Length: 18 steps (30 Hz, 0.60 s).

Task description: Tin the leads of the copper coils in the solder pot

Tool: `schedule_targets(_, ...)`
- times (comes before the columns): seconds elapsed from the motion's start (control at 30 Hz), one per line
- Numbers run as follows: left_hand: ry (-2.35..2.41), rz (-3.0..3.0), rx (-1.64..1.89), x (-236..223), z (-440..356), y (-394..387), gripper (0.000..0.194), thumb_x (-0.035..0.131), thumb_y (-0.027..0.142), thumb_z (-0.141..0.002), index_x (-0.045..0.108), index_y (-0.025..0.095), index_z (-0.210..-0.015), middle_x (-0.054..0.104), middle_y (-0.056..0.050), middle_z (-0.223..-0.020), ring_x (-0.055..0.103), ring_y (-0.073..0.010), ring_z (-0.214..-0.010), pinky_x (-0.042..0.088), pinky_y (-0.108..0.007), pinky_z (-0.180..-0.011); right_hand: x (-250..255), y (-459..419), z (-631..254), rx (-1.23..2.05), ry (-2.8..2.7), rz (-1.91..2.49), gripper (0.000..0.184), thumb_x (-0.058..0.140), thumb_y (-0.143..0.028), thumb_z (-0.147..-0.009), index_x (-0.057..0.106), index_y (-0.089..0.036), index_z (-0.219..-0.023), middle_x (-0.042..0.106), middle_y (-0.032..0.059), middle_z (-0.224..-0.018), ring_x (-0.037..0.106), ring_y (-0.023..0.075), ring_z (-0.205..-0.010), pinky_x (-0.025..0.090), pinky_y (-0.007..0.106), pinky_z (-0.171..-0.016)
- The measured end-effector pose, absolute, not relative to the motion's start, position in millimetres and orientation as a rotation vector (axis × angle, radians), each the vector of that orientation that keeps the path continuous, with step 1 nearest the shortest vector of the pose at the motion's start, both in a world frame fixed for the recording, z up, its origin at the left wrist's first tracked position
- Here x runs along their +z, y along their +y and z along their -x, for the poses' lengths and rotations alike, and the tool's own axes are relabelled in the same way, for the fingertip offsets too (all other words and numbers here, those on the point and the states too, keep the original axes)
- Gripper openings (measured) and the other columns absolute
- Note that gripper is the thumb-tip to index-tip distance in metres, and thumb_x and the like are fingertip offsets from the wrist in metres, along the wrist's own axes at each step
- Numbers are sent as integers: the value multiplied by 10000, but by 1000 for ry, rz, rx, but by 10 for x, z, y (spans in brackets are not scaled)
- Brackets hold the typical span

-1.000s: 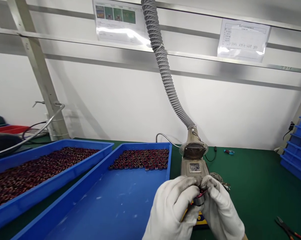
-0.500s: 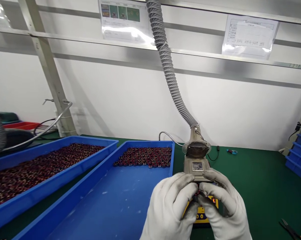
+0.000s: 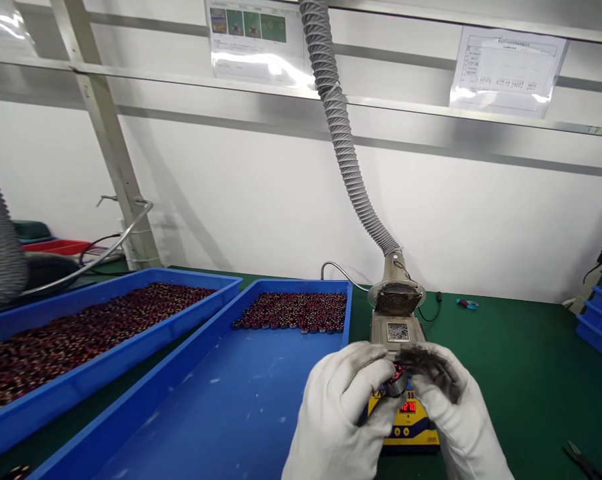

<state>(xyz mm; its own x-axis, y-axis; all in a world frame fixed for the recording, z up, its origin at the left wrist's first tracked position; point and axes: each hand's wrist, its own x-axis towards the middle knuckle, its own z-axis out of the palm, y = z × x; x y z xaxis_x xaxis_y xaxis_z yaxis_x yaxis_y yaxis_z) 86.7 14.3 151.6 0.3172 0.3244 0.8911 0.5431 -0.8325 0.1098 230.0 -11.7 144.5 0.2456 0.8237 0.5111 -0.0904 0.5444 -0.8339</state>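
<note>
My left hand [image 3: 348, 400], in a white glove, pinches a small dark ring-shaped part with reddish windings [image 3: 397, 380] between thumb and fingers. At the part's right side is my right hand [image 3: 448, 393], also gloved, its fingers curled and its fingertips darkly smudged, closed about the edge of the part. Both hands are above a yellow and blue soldering unit [image 3: 408, 427] with a lit red display. Just beyond the fingers, its metal top [image 3: 398, 331] carries a square silvery pot under a round fume hood [image 3: 395, 297].
A blue tray [image 3: 205, 413] holds rows of similar parts at its far end. Left of it, another blue tray [image 3: 231, 287] is filled with loose ones. A grey hose [image 3: 343, 133] rises from the hood. Pliers [image 3: 583, 460] and stacked blue bins [image 3: 601, 327] are right.
My right hand's fingers have shifted up and curled differently, uncovering more of the ring-shaped part and the red display. The view has shifted slightly to the left.
</note>
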Motion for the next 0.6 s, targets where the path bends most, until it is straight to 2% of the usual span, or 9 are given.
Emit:
schedule_targets(0.17,-659,2377,-1469,1514,-860,165,145,439,157,-833,504,184,-960,612,-66,-953,547,-197,-926,458,-353,-754,1387,-53,-2268,652,-1226,795,88,712,-163,-613,690,-211,-684,681,32,-751,629,173,-722,523,247,-656)
schedule_targets(0.27,-618,2383,-1486,1511,-862,154,125,471,142,-818,508,174,-933,615,-62,-928,540,-194,-935,442,-350,-772,1326,-13,-2261,579,-1134,733,81,723,-150,-593,679,-216,-611,674,18,-721,624,156,-702,518,223,-637)
schedule_targets(0.43,-709,2395,-1518,1552,-844,121,124,514,118,-790,507,170,-903,608,-49,-927,542,-186,-923,429,-346,-779,1291,28,-2321,585,-707,701,95,743,-259,-588,669,-221,-635,682,-7,-673,625,122,-628,519,192,-601)
schedule_targets(0.5,-738,2393,-1525,1567,-844,117,133,511,124,-791,505,174,-915,607,-49,-943,545,-187,-920,432,-350,-782,1327,9,-2330,632,-756,759,138,755,-265,-568,674,-203,-661,688,12,-676,632,139,-623,527,209,-601)
schedule_targets(0.6,-715,2335,-1521,1566,-859,117,148,489,123,-793,513,175,-929,617,-53,-933,551,-192,-911,438,-355,-770,1380,-50,-2272,796,-1033,831,190,713,-274,-625,682,-186,-790,700,65,-789,647,194,-722,540,273,-651)
